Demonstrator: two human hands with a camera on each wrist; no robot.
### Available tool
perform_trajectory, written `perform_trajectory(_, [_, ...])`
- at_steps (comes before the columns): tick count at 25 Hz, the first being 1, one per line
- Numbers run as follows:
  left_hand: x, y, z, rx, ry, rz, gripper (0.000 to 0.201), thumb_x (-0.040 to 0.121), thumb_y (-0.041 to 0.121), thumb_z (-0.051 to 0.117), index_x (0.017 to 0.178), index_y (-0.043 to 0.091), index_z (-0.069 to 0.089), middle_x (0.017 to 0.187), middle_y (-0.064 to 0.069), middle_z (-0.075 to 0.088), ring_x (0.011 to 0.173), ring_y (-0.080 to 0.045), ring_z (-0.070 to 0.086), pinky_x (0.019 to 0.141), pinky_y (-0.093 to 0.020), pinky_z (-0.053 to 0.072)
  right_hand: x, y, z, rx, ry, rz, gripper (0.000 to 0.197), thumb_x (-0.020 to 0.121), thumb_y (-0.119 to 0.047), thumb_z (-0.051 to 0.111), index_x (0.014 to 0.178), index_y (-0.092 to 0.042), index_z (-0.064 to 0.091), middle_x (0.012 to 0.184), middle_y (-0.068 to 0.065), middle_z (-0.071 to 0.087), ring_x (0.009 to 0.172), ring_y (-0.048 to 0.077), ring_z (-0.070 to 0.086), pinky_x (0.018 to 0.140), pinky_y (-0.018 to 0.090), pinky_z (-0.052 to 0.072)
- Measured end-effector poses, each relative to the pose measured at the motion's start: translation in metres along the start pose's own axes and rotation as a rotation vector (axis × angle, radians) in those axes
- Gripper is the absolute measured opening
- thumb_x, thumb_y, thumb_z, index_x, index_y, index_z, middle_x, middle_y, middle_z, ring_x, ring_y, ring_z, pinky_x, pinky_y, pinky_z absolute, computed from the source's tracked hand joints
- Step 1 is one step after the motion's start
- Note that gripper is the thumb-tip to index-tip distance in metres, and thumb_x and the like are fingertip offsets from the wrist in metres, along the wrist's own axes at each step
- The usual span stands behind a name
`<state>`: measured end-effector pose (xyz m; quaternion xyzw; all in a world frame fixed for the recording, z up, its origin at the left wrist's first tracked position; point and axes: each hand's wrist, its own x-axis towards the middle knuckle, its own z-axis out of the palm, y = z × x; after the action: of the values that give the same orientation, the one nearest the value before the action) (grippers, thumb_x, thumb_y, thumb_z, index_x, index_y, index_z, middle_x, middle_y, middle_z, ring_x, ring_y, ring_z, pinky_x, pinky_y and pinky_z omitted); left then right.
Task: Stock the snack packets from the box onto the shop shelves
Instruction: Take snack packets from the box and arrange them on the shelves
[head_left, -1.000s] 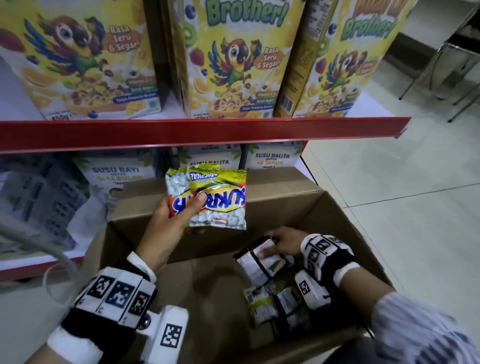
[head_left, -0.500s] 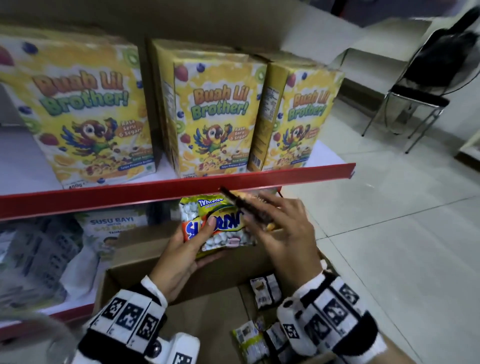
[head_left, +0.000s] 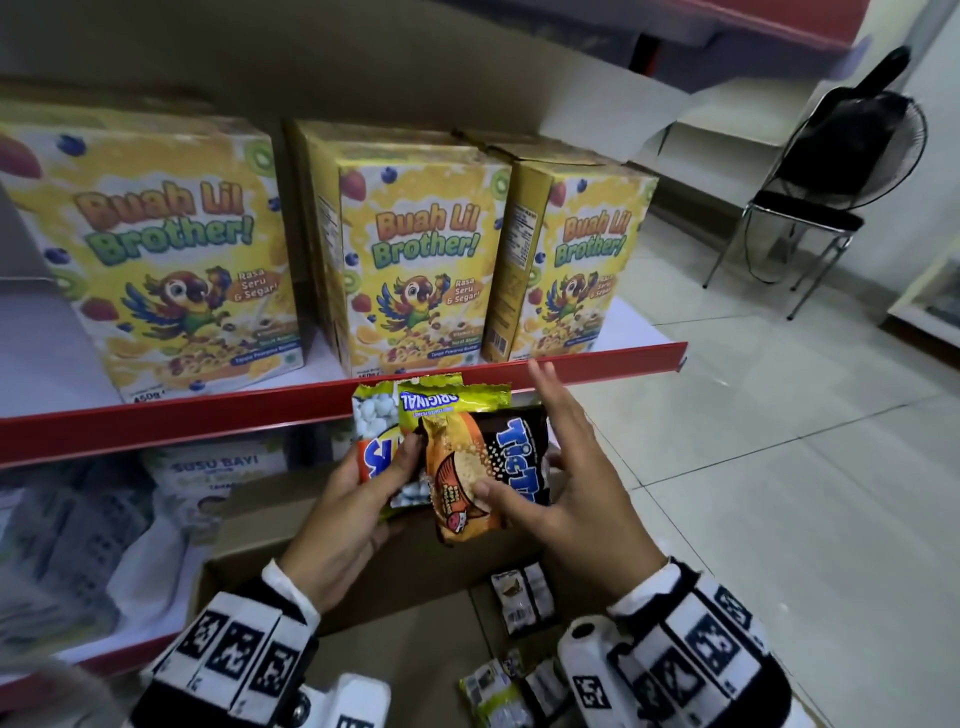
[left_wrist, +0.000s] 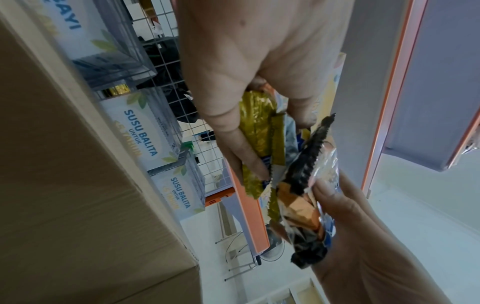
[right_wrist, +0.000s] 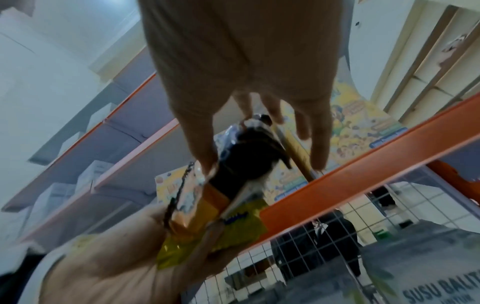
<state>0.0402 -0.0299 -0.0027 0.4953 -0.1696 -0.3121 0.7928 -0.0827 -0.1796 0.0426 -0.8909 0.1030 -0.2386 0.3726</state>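
Observation:
My left hand (head_left: 395, 467) grips a small stack of yellow-green snack packets (head_left: 431, 402) just below the red shelf edge (head_left: 208, 415). My right hand (head_left: 550, 457) pinches an orange and black packet (head_left: 467, 467) against the front of that stack, thumb on its face and straight fingers behind it. The left wrist view shows my left hand (left_wrist: 249, 127) round the yellow packets (left_wrist: 255, 131), with the orange and black packet (left_wrist: 301, 185) beside them. The open cardboard box (head_left: 415, 587) lies under both hands, with more packets (head_left: 519, 603) on its floor.
Three yellow cereal boxes (head_left: 415, 270) stand on the shelf above the red edge. White milk boxes (head_left: 213, 473) fill the lower shelf behind the carton. A metal chair (head_left: 810, 228) stands on the tiled floor (head_left: 753, 493) at the right.
My right hand came up out of the box with the orange and black packet and laid it against the stack in my left hand. Both hands rose towards the red shelf edge.

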Motion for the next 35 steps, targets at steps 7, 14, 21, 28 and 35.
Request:
perform_trajectory(7, [0.004, 0.008, 0.000, -0.027, 0.031, 0.075, 0.032, 0.075, 0.036, 0.064, 0.106, 0.028, 0.066, 0.106, -0.002, 0.073, 0.094, -0.018, 0.071, 0.063, -0.028, 0.058, 0.007, 0.001, -0.019, 0.468, 0.024, 0.234, 0.070, 0.053, -0.027, 0.086, 0.116, -0.016, 0.059, 0.090, 0.002, 0.076, 0.085, 0.019, 0.073, 0.067, 0.026, 0.058])
perform_trajectory(14, [0.017, 0.023, -0.009, 0.067, 0.039, 0.190, 0.059, 0.076, 0.047, 0.064, 0.128, 0.022, 0.054, 0.115, -0.002, 0.070, 0.106, -0.020, 0.067, 0.081, -0.036, 0.058, 0.035, 0.003, -0.024, 0.679, -0.003, 0.245, 0.015, 0.084, -0.006, 0.063, 0.094, -0.013, 0.071, 0.094, 0.005, 0.074, 0.086, 0.022, 0.069, 0.073, 0.034, 0.058])
perform_trajectory(21, [0.031, 0.062, -0.008, 0.200, 0.216, 0.270, 0.051, 0.077, 0.055, 0.065, 0.115, 0.021, 0.064, 0.107, 0.004, 0.073, 0.102, -0.011, 0.068, 0.095, -0.048, 0.049, 0.079, -0.015, -0.020, 0.734, 0.006, 0.174, 0.043, 0.056, -0.020, 0.080, 0.091, -0.019, 0.056, 0.083, -0.001, 0.072, 0.078, 0.022, 0.067, 0.067, 0.039, 0.052])
perform_trajectory(28, [0.013, 0.136, 0.035, 0.170, 0.301, 0.219, 0.026, 0.074, 0.053, 0.070, 0.089, 0.032, 0.074, 0.093, 0.005, 0.075, 0.091, -0.015, 0.069, 0.085, -0.040, 0.052, 0.110, -0.090, -0.060, 0.770, -0.030, 0.188, 0.043, 0.066, -0.010, 0.075, 0.104, -0.013, 0.058, 0.096, -0.001, 0.071, 0.090, 0.014, 0.069, 0.074, 0.025, 0.055])
perform_trajectory(35, [-0.037, 0.282, 0.121, 0.101, 0.448, 0.210, 0.054, 0.055, 0.065, 0.078, 0.093, 0.027, 0.075, 0.097, -0.001, 0.075, 0.091, -0.019, 0.071, 0.084, -0.039, 0.052, 0.142, -0.231, -0.166, 0.852, -0.097, 0.208, 0.037, 0.067, -0.008, 0.079, 0.099, -0.011, 0.060, 0.090, -0.002, 0.073, 0.084, 0.011, 0.068, 0.071, 0.025, 0.057])
